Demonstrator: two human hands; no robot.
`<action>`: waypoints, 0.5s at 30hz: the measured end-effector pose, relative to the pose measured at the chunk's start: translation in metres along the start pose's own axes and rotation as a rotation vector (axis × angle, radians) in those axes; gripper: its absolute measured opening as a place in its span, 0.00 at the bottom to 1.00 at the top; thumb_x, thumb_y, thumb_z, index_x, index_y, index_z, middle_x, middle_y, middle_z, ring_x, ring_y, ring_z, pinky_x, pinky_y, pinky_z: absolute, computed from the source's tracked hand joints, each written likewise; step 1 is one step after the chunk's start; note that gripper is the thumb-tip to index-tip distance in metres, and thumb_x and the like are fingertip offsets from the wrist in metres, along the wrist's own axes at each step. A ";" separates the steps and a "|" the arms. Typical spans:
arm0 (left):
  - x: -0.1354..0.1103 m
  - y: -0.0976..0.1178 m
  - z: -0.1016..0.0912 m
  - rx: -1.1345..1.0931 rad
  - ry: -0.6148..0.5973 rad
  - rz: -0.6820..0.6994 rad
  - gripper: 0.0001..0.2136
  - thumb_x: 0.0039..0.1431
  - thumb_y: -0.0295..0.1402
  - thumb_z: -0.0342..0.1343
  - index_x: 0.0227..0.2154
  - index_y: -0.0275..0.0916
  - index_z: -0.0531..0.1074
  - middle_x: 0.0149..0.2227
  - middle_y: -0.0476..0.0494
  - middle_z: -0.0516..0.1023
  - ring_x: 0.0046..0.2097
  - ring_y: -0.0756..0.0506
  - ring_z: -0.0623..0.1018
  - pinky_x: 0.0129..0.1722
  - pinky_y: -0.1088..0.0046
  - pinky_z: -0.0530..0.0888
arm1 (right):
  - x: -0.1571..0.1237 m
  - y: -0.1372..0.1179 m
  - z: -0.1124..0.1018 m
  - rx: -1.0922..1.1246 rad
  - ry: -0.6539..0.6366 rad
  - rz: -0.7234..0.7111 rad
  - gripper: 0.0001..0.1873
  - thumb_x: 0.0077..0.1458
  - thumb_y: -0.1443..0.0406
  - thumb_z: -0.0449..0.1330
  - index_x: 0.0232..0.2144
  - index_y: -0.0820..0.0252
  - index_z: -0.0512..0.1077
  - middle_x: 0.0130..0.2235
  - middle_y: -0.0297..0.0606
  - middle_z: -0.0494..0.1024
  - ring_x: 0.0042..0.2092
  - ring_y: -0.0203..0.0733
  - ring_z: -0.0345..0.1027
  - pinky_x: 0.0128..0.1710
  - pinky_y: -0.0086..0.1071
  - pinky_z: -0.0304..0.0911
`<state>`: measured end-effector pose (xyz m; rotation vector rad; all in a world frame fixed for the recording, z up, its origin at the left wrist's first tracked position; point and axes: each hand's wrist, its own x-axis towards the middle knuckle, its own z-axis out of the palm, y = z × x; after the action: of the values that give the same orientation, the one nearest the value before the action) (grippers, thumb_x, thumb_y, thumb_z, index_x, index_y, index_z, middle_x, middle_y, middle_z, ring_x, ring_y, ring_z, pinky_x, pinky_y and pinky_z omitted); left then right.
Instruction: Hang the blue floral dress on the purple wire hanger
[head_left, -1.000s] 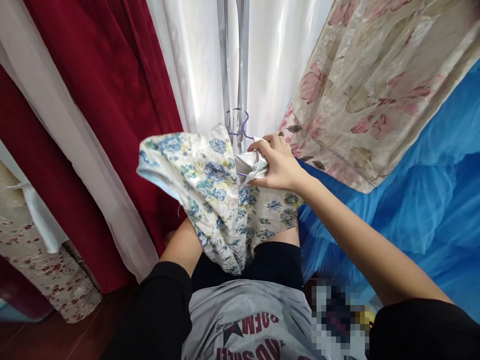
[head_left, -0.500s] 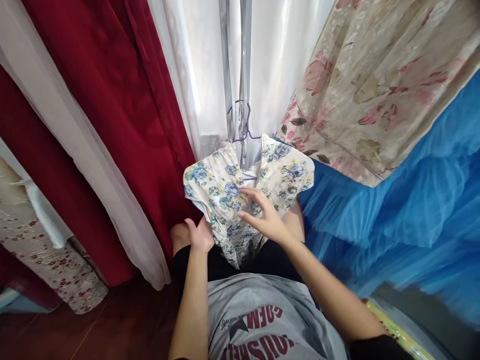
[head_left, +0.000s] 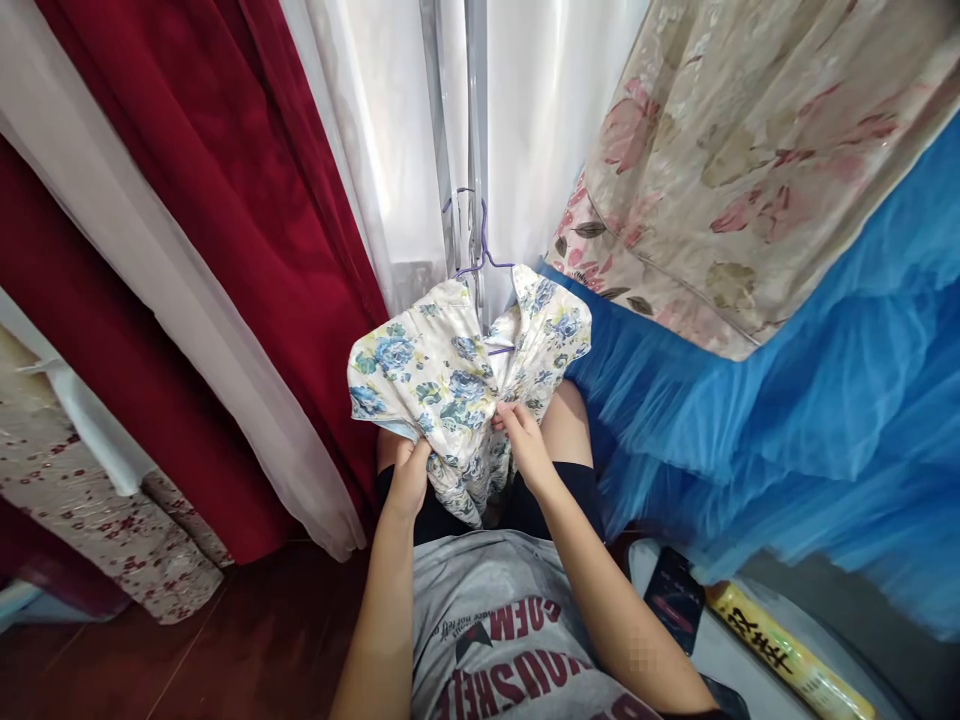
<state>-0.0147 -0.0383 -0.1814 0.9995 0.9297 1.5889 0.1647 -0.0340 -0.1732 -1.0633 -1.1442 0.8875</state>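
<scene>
A white blouse point(head_left: 442, 385) with blue flowers and green leaves hangs on a purple wire hanger point(head_left: 484, 245) over my lap. Its short sleeves spread to both sides, and the V-shaped neck opening faces up. My left hand point(head_left: 411, 475) is closed on the blouse's left side, below the sleeve, with the thumb on top of the cloth. At the front, just under the neckline, the fingers of my right hand point(head_left: 521, 440) pinch the fabric edge. The lower part of the blouse bunches between my thighs.
Red curtains point(head_left: 225, 250) hang at left, white cloth point(head_left: 525, 120) straight ahead. On the right are a floral fabric point(head_left: 712, 190) and blue tulle point(head_left: 787, 420). At lower right, a phone point(head_left: 675, 600) and a yellow package point(head_left: 784, 645) lie on a pale surface.
My right hand has moved down and closed from spread fingers onto the blouse's front. My left hand has closed on its side. The blouse has turned slightly and shifted left.
</scene>
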 end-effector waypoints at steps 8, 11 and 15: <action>0.008 0.014 -0.014 0.111 0.056 0.092 0.13 0.52 0.38 0.64 0.39 0.37 0.77 0.43 0.41 0.81 0.55 0.38 0.77 0.58 0.61 0.71 | -0.004 0.001 0.005 -0.046 -0.105 -0.075 0.15 0.62 0.53 0.57 0.28 0.56 0.66 0.27 0.32 0.68 0.31 0.40 0.61 0.34 0.33 0.57; 0.015 0.024 -0.029 0.258 0.364 0.411 0.13 0.50 0.32 0.64 0.39 0.37 0.73 0.39 0.45 0.77 0.45 0.43 0.77 0.49 0.67 0.73 | -0.009 -0.003 -0.002 0.036 -0.061 -0.036 0.16 0.57 0.54 0.62 0.25 0.57 0.68 0.24 0.31 0.69 0.28 0.38 0.60 0.30 0.32 0.55; 0.007 0.023 -0.024 0.381 0.438 0.709 0.13 0.55 0.29 0.63 0.43 0.40 0.70 0.35 0.50 0.71 0.37 0.49 0.74 0.40 0.74 0.71 | -0.015 -0.010 -0.009 0.073 -0.072 0.066 0.16 0.53 0.55 0.65 0.22 0.58 0.69 0.21 0.32 0.71 0.23 0.36 0.57 0.26 0.31 0.52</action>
<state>-0.0457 -0.0388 -0.1681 1.3732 1.2960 2.3431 0.1710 -0.0528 -0.1685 -1.0216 -1.1328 1.0188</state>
